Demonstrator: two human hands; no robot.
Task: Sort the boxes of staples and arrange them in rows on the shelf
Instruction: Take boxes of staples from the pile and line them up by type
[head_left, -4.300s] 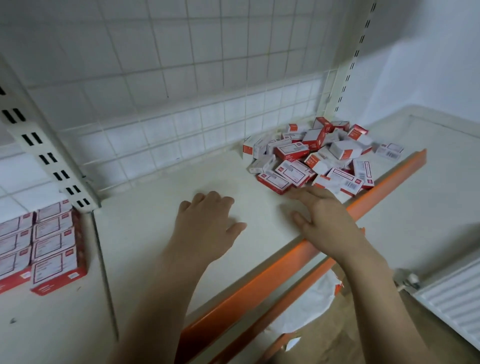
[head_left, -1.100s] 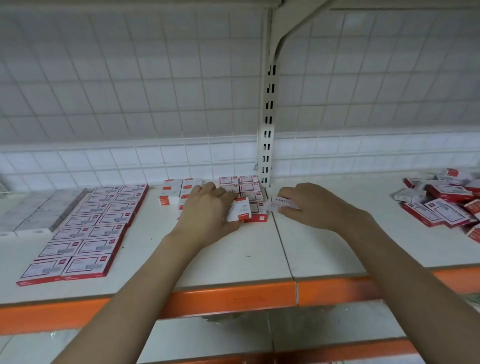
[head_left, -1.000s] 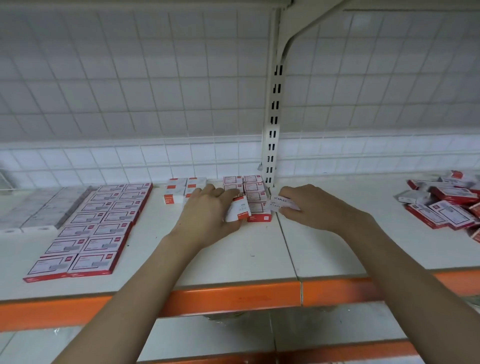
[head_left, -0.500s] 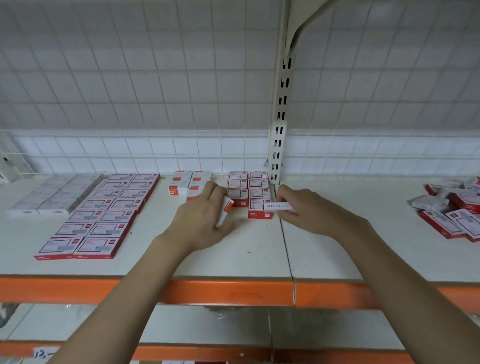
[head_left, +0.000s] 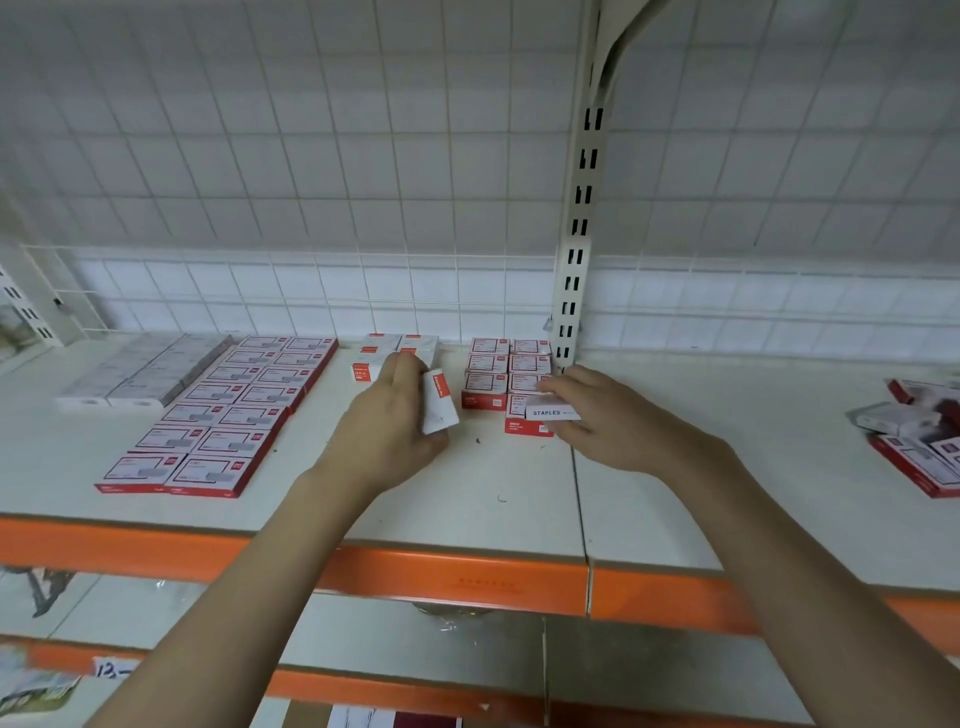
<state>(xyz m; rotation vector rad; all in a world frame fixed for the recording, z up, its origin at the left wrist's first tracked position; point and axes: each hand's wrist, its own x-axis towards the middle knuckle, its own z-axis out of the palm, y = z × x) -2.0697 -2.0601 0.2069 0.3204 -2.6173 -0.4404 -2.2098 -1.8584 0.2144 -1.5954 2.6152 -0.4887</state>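
Observation:
My left hand (head_left: 382, 431) grips a small white box of staples with a red stripe (head_left: 439, 409), held on edge just above the white shelf (head_left: 498, 493). My right hand (head_left: 613, 415) pinches a white box printed STAPLES (head_left: 551, 413) over the front of two short rows of small red-and-white boxes (head_left: 506, 382). A few white boxes (head_left: 395, 351) sit behind my left hand. To the left lie two long rows of larger red boxes (head_left: 228, 410) and rows of grey-white boxes (head_left: 140, 371).
A loose pile of unsorted boxes (head_left: 919, 431) lies at the right edge of the shelf. A slotted upright post (head_left: 576, 249) rises behind the small rows. The orange shelf lip (head_left: 457, 582) runs along the front, with lower shelves beneath.
The view has swung from the loose pile to the sorted rows. Over the last second my left hand has drawn its box slightly left and turned it on edge; my right hand stays by the small rows.

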